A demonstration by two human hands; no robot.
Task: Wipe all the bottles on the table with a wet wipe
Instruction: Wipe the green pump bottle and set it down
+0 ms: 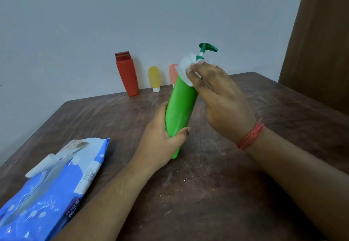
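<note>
A person's left hand [160, 137] grasps the lower body of a green pump bottle [180, 112], held tilted above the middle of the counter [217, 184], while the right hand [217, 97] pinches a white wet wipe [184, 70] against the bottle's shoulder, just below the dark green pump head [207, 48]. The wiping of this bottle appears under way. Three more bottles stand along the counter's far edge: red [127, 74], yellow [154, 78] and peach [172, 72], partly hidden. Next would likely come setting the green one down and reaching for another. A blue wipes pack [52, 188] lies at the near left corner.
</note>
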